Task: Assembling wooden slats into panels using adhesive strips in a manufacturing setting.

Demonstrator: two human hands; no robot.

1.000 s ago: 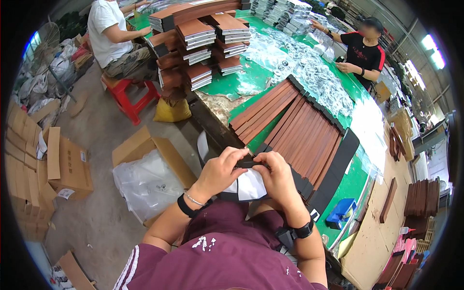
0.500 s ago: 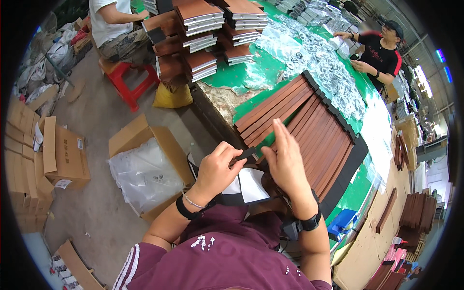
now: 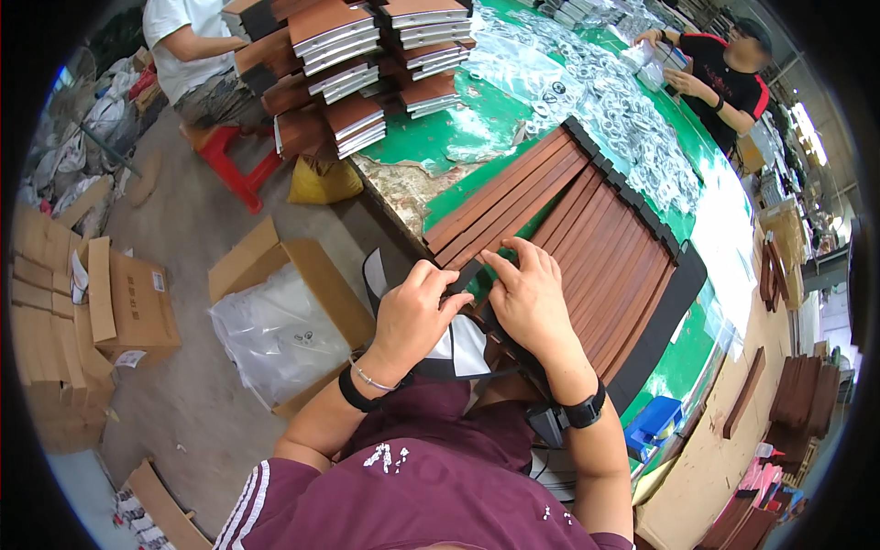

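My left hand [image 3: 410, 316] pinches a short black strip-like piece [image 3: 465, 276] between thumb and fingertips. Close against it, my right hand [image 3: 534, 298] has its fingers bent in at the same piece and the near ends of the slats; what exactly they grip is hidden. Reddish-brown wooden slats [image 3: 600, 261] lie side by side on the green table, fanned into two groups with a wedge-shaped gap. A black toothed strip [image 3: 623, 188] caps their far ends. Below my hands hang black and white flaps [image 3: 469, 348], partly covered by my wrists.
Stacked brown panels [image 3: 335, 37] stand at the table's far left. Bagged metal parts [image 3: 623, 119] cover the back. An open carton [image 3: 316, 284] with plastic sits left. A blue dispenser [image 3: 653, 422] lies right. One person [image 3: 724, 87] works across the table; another sits by a red stool [image 3: 234, 165].
My right hand has dropped from a raised, flat pose and bent its fingers in beside my left hand. The black piece now sits between both hands. The view has shifted slightly.
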